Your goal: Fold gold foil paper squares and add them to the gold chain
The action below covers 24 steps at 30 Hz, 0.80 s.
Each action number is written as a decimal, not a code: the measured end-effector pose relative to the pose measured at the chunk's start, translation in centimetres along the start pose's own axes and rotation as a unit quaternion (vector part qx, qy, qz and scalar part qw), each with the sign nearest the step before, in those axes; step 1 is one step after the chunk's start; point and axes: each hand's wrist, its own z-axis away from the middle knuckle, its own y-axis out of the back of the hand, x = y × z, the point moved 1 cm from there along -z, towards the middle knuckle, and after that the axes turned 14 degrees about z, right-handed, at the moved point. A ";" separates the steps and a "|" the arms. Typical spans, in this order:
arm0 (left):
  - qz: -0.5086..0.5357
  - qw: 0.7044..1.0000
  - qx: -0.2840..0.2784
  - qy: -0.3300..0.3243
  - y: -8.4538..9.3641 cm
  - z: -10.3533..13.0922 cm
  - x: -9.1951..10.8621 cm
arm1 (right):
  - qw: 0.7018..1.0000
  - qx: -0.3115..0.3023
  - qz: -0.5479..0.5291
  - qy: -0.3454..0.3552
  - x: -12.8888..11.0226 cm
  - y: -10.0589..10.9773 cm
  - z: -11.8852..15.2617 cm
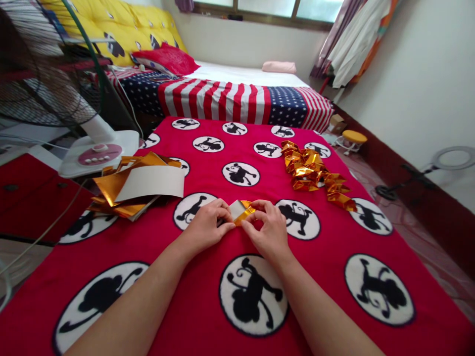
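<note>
A small partly folded sheet of gold foil paper [242, 211], its pale back showing on the left part, is held between my hands just above the red cloth [208, 168]. My left hand [210, 217] pinches its left end, thumb toward me. On the right end, the thumb and fingers of my right hand [267, 225] are closed. My fingers hide parts of its edges. To the left lies a loose stack of gold sheets [111, 185], with a sheet's pale side [152, 183] uppermost. Several folded gold paper pieces [306, 165] lie heaped at the right.
A fan [98, 153] stands at the left beside a red cabinet [33, 188]. Beyond the cloth is a bed with a flag-patterned cover [222, 101] and a red pillow [166, 59]. At the right are a yellow stool [354, 137] and a ring-shaped lamp [452, 158].
</note>
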 end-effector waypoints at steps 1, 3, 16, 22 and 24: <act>0.000 1.000 0.003 -0.001 -0.1 0.0 -0.1 | 1.000 0.000 0.001 0.002 0.0 0.0 0.0; 0.002 1.000 0.009 -0.005 -0.2 0.0 -0.2 | 1.000 0.001 0.006 0.005 -0.1 0.0 0.0; -0.028 0.998 0.057 -0.018 -0.8 0.0 -0.1 | 0.999 0.022 0.031 0.002 -0.3 -0.5 0.1; -0.037 0.997 0.063 -0.017 -0.9 -0.1 0.0 | 0.999 0.027 0.030 0.002 -0.4 -0.6 0.1; -0.039 0.997 0.061 -0.015 -0.9 -0.1 0.1 | 0.999 0.027 0.031 0.001 -0.4 -0.5 0.1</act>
